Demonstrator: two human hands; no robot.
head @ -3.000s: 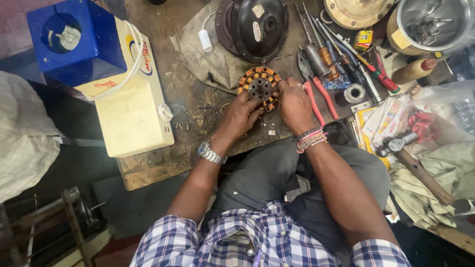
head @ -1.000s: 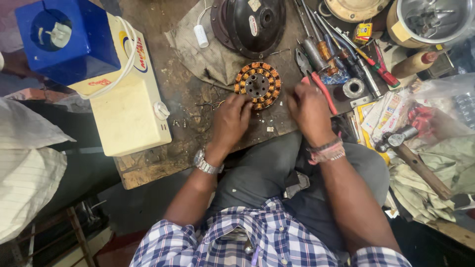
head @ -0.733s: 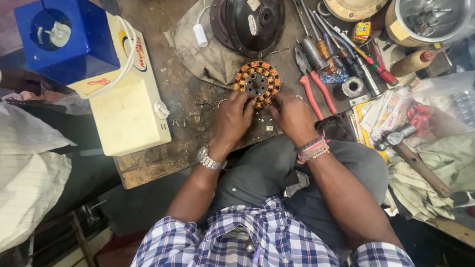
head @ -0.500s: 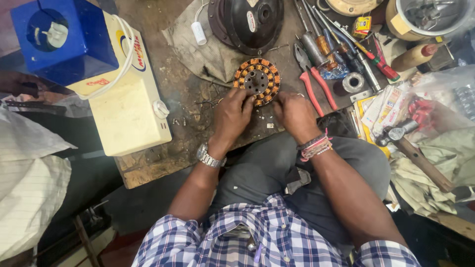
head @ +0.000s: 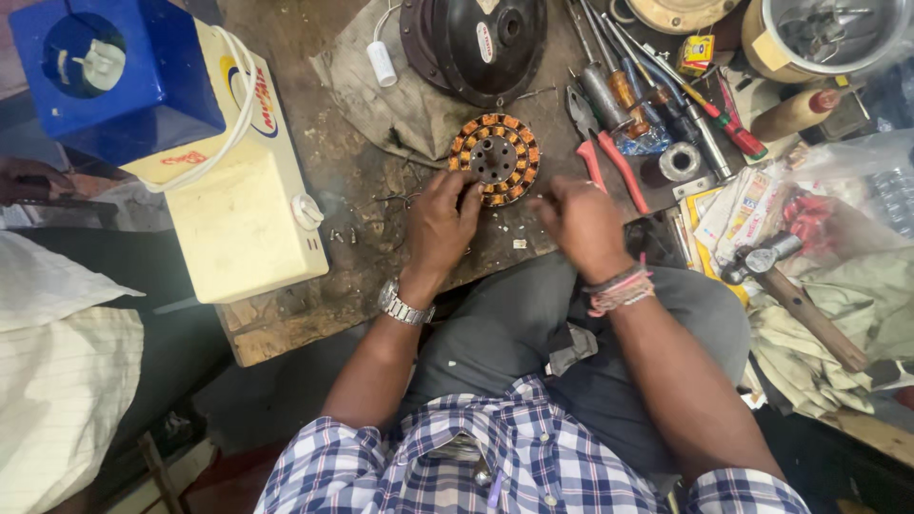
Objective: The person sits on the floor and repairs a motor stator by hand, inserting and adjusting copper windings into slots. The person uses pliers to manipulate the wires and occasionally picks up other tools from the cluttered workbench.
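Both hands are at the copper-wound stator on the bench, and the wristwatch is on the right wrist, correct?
Not quite. The head view shows the watch on the left wrist; the right wrist wears thread bands. Both the left hand and right hand are at the stator on the bench.

Single view, head-mounted: we look almost straight down from above our own chest and lap, facing the worktop (head: 286, 324) ahead. Range: close, arm's length. The worktop's near edge crosses mid-frame; its far side runs off the top. No second view overlaps.
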